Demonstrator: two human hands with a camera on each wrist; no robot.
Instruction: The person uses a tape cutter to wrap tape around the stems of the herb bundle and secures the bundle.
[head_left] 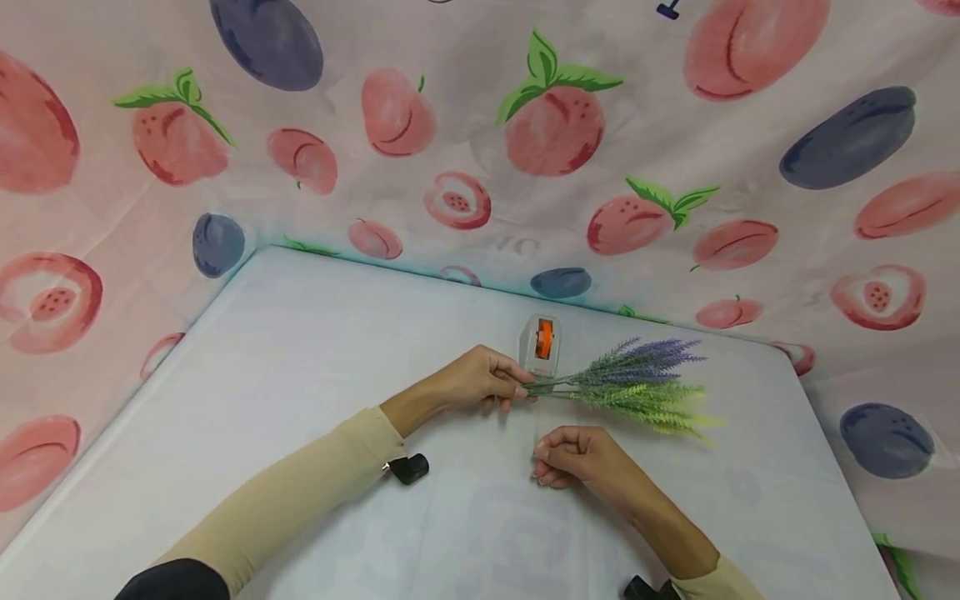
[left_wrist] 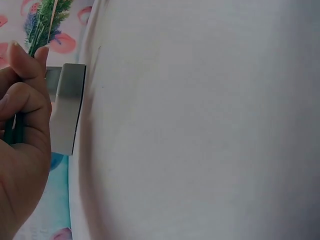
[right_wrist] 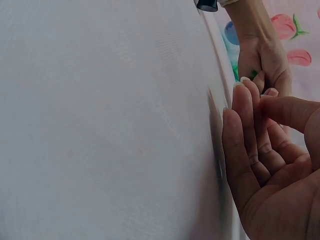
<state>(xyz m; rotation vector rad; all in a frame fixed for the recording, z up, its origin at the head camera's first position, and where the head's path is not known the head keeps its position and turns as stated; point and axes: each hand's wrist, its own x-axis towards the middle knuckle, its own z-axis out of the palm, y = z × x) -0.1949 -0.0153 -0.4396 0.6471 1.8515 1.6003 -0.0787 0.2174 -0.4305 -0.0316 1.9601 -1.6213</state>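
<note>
My left hand (head_left: 491,379) grips the thin green stems of a bunch of artificial lavender (head_left: 637,379), with purple and yellow-green heads pointing right. In the left wrist view, the stems (left_wrist: 19,127) run through the curled fingers of the left hand (left_wrist: 25,110). Just behind the stems stands a clear tape dispenser (head_left: 542,337) with an orange core. Below the stems, my right hand (head_left: 581,458) pinches thumb against forefinger on a faint clear strip of tape (head_left: 536,425). In the right wrist view, the right hand (right_wrist: 270,160) has its other fingers loosely bent.
A white cloth covers the table (head_left: 360,317). Pink fabric printed with fruit (head_left: 465,108) hangs behind the table and along its sides. The bunch's heads lie towards the table's right back corner.
</note>
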